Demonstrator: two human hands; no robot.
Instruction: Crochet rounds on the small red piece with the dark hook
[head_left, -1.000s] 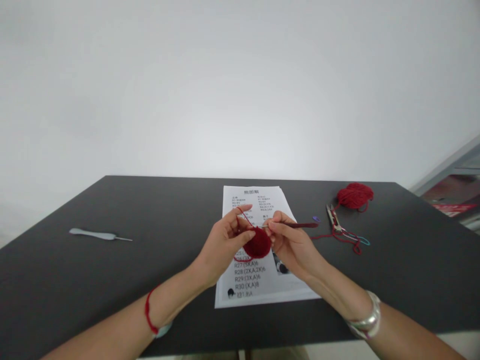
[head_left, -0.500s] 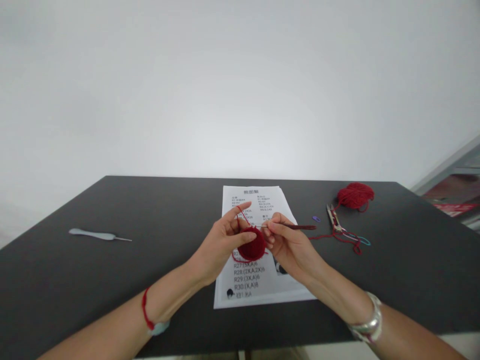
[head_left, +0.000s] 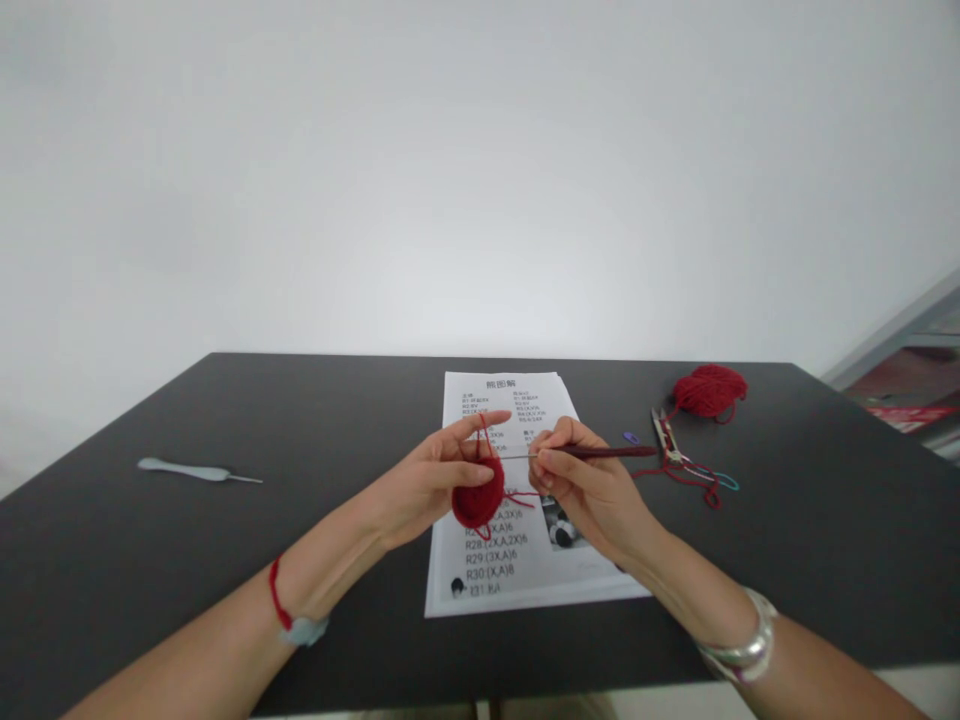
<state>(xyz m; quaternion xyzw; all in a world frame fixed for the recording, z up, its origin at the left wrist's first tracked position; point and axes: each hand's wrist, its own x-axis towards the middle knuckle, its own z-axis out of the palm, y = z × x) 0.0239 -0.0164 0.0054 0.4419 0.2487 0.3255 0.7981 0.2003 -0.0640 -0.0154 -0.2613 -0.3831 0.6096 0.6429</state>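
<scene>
Between thumb and fingers, my left hand (head_left: 427, 480) pinches a small round red crochet piece (head_left: 478, 495). Red yarn loops up over its raised index finger. My right hand (head_left: 585, 485) grips a crochet hook (head_left: 604, 452) with a dark red handle and thin metal shaft. The shaft points left, its tip at the upper edge of the crochet piece. Loose red strands hang below and to the right of the piece. Both hands are above printed pattern sheets (head_left: 487, 590).
A grey crochet hook (head_left: 187, 469) lies at the left of the black table (head_left: 337, 400). On the right are a red yarn ball (head_left: 711, 390), scissors (head_left: 664, 430), a purple stitch marker (head_left: 631, 438) and a teal loop (head_left: 726, 482). A white wall stands behind.
My left hand has moved left with the crochet piece, which has tilted. My right hand and the hook have shifted slightly right, so the hands are farther apart and more shaft shows.
</scene>
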